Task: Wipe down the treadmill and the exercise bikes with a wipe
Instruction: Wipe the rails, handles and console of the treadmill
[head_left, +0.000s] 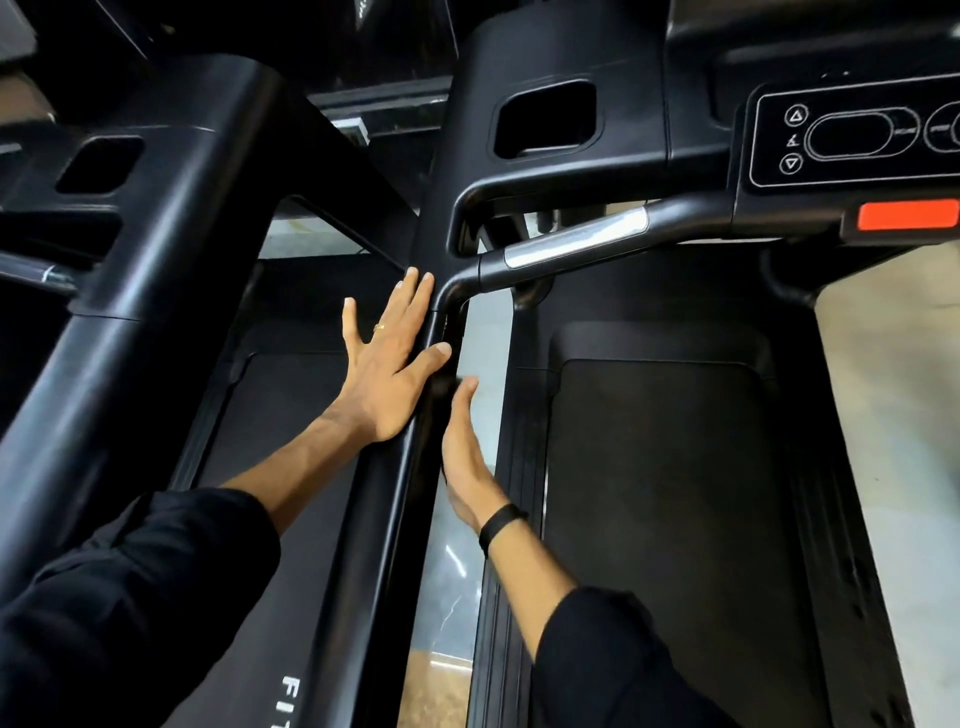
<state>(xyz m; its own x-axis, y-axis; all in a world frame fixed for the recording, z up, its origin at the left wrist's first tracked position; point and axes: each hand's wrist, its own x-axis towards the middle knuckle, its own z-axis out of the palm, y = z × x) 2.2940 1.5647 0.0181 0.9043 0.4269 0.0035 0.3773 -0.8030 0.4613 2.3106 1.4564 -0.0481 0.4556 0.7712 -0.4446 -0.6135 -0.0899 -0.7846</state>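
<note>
We're pressing flat, unclenched left hand (387, 364) and right hand (465, 447) against black tubular treadmill handrail (400, 493) at frame centre, probably steadying; wipe not visible.

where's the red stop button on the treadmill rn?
In the head view, the red stop button is at the far right edge, just below the control panel and right of the silver grip, well away from both hands.

Treadmill frame (395, 519) black, glossy. Handlebar (576, 241) black with silver grip section. Console panel (857, 135), upper right of frame, black, white outlined symbols. Stop button (906, 214) orange-red. Belt (660, 493) matte black. Sleeves (130, 597) black. Wristband (501, 525) black. Ring (378, 327) gold. Floor strip (447, 597), lower centre, grey, brown below.
</note>
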